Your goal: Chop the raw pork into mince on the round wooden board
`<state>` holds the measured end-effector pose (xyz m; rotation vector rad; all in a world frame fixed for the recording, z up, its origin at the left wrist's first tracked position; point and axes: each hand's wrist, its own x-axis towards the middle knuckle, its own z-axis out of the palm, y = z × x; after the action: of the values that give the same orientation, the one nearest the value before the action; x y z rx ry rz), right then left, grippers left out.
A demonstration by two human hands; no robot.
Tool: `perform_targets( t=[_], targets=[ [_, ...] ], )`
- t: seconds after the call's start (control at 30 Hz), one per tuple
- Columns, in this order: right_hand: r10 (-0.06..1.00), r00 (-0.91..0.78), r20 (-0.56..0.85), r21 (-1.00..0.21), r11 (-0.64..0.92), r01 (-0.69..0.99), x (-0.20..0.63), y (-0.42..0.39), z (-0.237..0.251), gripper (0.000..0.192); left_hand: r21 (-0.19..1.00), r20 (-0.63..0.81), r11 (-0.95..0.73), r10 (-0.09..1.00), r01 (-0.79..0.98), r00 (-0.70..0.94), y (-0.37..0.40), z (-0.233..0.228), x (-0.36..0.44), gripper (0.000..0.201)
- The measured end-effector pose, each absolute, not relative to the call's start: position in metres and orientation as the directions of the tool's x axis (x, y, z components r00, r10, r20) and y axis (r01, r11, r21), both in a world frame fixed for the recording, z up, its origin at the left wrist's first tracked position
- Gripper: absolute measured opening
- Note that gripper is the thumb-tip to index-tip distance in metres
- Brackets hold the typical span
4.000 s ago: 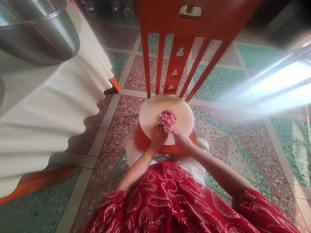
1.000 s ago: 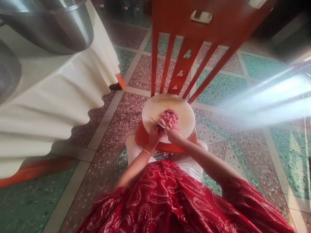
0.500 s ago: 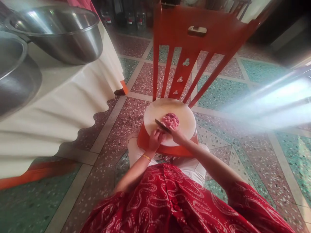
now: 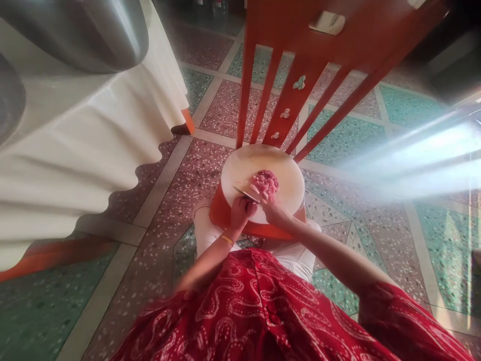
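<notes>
A round cream cutting board (image 4: 244, 165) lies on the seat of an orange chair (image 4: 222, 210). A small heap of pink minced meat (image 4: 268, 179) sits near the board's middle. My left hand (image 4: 242, 211), with a gold bangle at the wrist, is closed around a knife (image 4: 242, 192). Its blade lies just left of the meat, tip pointing up-left. My right hand (image 4: 273, 211) rests on the board's near side with fingers spread onto the near edge of the meat. My red patterned dress fills the bottom of the view.
The chair's slatted orange back (image 4: 293, 100) rises behind the board. At left a table under a cream cloth (image 4: 75, 140) carries a steel bowl (image 4: 93, 30) and a second steel vessel (image 4: 7, 95). Patterned terrazzo floor (image 4: 376, 235) lies all around; glare streaks cross the right.
The blade has shifted slightly left and down beside the meat, and my right fingers stay on the pile. The view has tilted down, so the bowls are cut off at the top.
</notes>
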<state>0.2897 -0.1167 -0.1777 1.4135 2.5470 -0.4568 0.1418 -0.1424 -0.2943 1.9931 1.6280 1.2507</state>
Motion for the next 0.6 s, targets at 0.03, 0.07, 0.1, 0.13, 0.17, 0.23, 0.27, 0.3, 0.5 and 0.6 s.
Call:
perform_targets(
  t=[0.03,0.07,0.1,0.13,0.17,0.23,0.27,0.3,0.5,0.6],
  targets=[
    [0.791,-0.514,-0.332,-0.164,0.488,0.857,0.284,-0.111,-0.182,0.087,0.678,0.434,-0.325,0.901,0.659,-0.003,-0.142,-0.294,0.141,0.010],
    [0.791,-0.503,-0.347,-0.158,0.480,0.863,0.280,-0.107,-0.185,0.083,0.675,0.429,-0.322,0.903,0.664,0.001,-0.141,-0.293,0.141,0.010],
    [0.793,-0.495,-0.356,-0.154,0.473,0.868,0.277,-0.105,-0.188,0.079,0.672,0.427,-0.318,0.904,0.669,0.001,-0.141,-0.293,0.140,0.011],
    [0.797,-0.492,-0.350,-0.150,0.471,0.869,0.276,-0.105,-0.190,0.078,0.669,0.424,-0.313,0.905,0.674,0.000,-0.141,-0.292,0.140,0.011],
    [0.800,-0.499,-0.334,-0.146,0.479,0.866,0.278,-0.106,-0.191,0.080,0.667,0.424,-0.312,0.905,0.676,-0.001,-0.141,-0.290,0.140,0.012],
    [0.791,-0.538,-0.291,-0.146,0.519,0.842,0.287,-0.111,-0.190,0.088,0.660,0.427,-0.326,0.904,0.677,0.019,-0.142,-0.289,0.141,0.013],
    [0.781,-0.561,-0.275,-0.148,0.542,0.827,0.292,-0.114,-0.189,0.093,0.655,0.429,-0.337,0.902,0.676,0.033,-0.142,-0.288,0.141,0.013],
    [0.769,-0.580,-0.269,-0.152,0.560,0.814,0.295,-0.116,-0.188,0.095,0.651,0.433,-0.347,0.900,0.675,0.045,-0.142,-0.288,0.142,0.013],
    [0.765,-0.505,-0.400,-0.169,0.480,0.861,0.262,-0.093,-0.195,0.054,0.639,0.435,-0.359,0.898,0.680,0.066,-0.140,-0.294,0.142,0.012],
    [0.762,-0.481,-0.434,-0.184,0.448,0.875,0.256,-0.087,-0.196,0.044,0.633,0.437,-0.348,0.898,0.692,0.051,-0.142,-0.295,0.141,0.010]
  ],
)
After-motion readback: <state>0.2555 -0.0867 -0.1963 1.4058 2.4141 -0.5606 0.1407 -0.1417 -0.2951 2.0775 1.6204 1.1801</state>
